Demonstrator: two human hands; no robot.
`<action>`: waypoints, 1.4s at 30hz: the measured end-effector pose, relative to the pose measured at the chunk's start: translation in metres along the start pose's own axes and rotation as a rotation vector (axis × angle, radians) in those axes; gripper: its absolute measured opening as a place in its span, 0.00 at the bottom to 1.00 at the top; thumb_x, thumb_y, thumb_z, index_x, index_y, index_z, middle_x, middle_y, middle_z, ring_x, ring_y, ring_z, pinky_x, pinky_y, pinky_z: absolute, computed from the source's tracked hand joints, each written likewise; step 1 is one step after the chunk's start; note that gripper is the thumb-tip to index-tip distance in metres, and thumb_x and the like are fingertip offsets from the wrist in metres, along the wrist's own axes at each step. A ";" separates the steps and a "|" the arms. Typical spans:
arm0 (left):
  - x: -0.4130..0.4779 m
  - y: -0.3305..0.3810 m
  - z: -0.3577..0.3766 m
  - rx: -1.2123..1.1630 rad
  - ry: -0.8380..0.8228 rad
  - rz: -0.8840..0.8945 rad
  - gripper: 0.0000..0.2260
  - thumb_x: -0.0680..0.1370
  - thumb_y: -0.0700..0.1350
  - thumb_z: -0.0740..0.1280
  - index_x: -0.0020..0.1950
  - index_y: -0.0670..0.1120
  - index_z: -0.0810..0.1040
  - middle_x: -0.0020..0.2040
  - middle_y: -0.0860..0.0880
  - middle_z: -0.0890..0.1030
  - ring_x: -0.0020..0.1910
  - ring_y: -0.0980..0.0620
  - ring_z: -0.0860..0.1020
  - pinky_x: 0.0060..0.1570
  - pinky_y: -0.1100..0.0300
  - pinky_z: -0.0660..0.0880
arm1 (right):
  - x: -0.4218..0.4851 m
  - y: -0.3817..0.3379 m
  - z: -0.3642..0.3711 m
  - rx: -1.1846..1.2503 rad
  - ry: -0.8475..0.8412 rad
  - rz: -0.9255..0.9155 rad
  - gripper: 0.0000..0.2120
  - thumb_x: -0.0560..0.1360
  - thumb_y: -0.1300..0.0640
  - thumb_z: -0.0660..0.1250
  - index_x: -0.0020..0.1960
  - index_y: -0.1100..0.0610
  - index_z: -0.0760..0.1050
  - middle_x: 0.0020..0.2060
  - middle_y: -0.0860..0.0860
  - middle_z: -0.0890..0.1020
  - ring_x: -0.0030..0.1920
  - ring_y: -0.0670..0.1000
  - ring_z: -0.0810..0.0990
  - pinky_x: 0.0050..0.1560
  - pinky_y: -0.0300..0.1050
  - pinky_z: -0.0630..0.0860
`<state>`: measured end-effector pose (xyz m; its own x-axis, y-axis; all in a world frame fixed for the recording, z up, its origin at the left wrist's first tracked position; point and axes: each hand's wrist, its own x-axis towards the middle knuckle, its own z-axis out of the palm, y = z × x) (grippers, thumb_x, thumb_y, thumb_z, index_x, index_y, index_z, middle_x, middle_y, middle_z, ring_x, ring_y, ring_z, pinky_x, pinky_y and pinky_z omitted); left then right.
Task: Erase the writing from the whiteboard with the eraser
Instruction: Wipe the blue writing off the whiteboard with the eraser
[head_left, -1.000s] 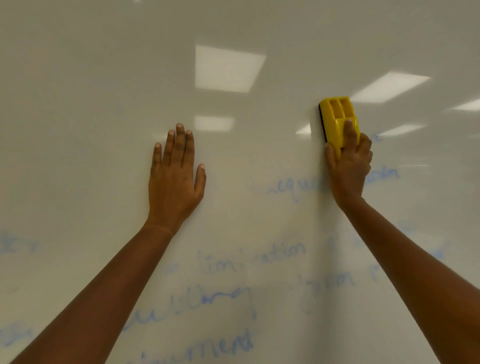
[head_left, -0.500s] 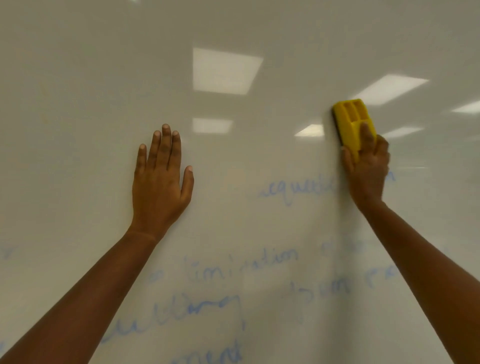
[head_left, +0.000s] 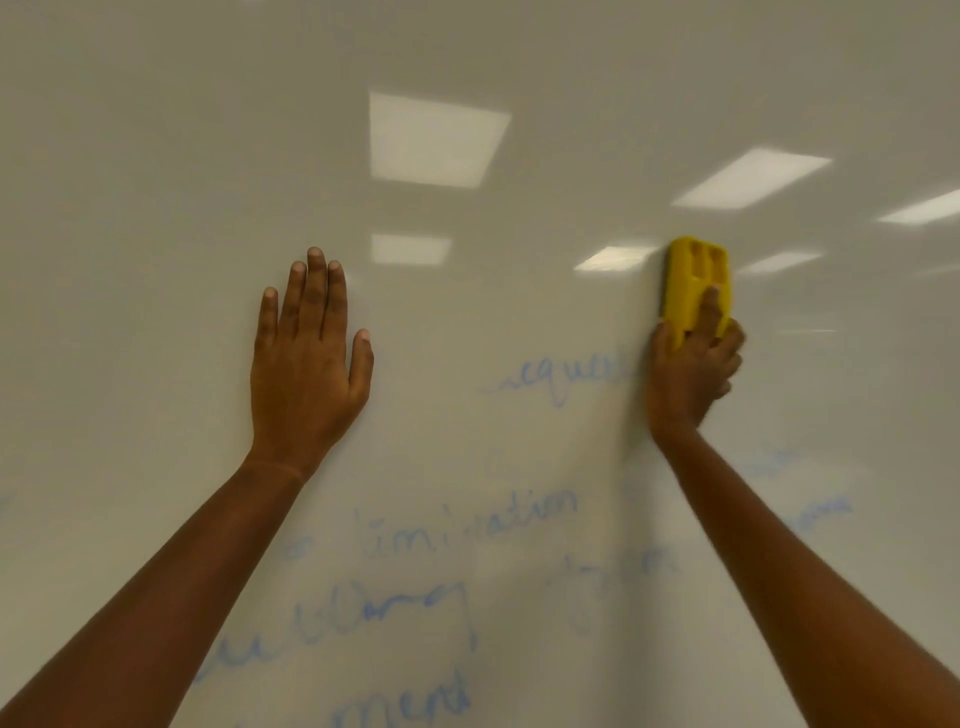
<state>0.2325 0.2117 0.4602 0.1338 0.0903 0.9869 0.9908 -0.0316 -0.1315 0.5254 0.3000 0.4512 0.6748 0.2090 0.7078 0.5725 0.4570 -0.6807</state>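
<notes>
A glossy whiteboard (head_left: 156, 156) fills the whole view. My right hand (head_left: 691, 379) grips a yellow eraser (head_left: 693, 280) and presses it upright against the board at the right. Faint blue handwriting (head_left: 561, 382) starts just left of that hand, and more smeared blue words (head_left: 467, 525) run across the lower half. My left hand (head_left: 306, 364) lies flat on the board at centre left, fingers together and pointing up, holding nothing. The writing to the right of the eraser hand looks wiped to a pale smear.
Reflections of ceiling light panels (head_left: 431, 137) shine on the upper board. Both my bare forearms reach up from the bottom corners. The upper half of the board carries no writing.
The eraser hand has slid right and then down and slightly back left over the word's right end, which is now faded. My left hand stays flat on the board; the camera view has shifted a little.
</notes>
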 end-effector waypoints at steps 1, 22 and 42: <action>0.000 0.000 0.000 -0.001 -0.002 -0.001 0.28 0.77 0.51 0.45 0.73 0.36 0.53 0.74 0.37 0.55 0.73 0.42 0.52 0.71 0.48 0.47 | -0.014 -0.012 0.002 0.001 -0.029 -0.069 0.27 0.78 0.52 0.60 0.74 0.52 0.54 0.69 0.63 0.62 0.63 0.64 0.65 0.58 0.60 0.66; -0.034 -0.045 -0.020 0.038 -0.012 -0.033 0.27 0.78 0.49 0.47 0.73 0.35 0.54 0.73 0.36 0.56 0.72 0.41 0.55 0.70 0.43 0.50 | -0.013 0.040 -0.016 -0.020 -0.090 -0.375 0.27 0.76 0.58 0.66 0.72 0.60 0.62 0.64 0.69 0.68 0.57 0.71 0.70 0.56 0.65 0.69; -0.063 -0.037 -0.017 0.007 -0.008 -0.043 0.25 0.77 0.46 0.48 0.72 0.34 0.57 0.73 0.35 0.58 0.72 0.42 0.56 0.69 0.43 0.52 | -0.178 -0.054 -0.002 0.161 -0.239 -0.985 0.20 0.75 0.51 0.61 0.66 0.51 0.64 0.58 0.60 0.77 0.47 0.59 0.78 0.45 0.49 0.74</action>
<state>0.1872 0.1899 0.4043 0.0916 0.0993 0.9908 0.9957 -0.0202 -0.0900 0.3752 0.2363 0.3617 -0.1813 -0.1631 0.9698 0.7411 0.6256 0.2438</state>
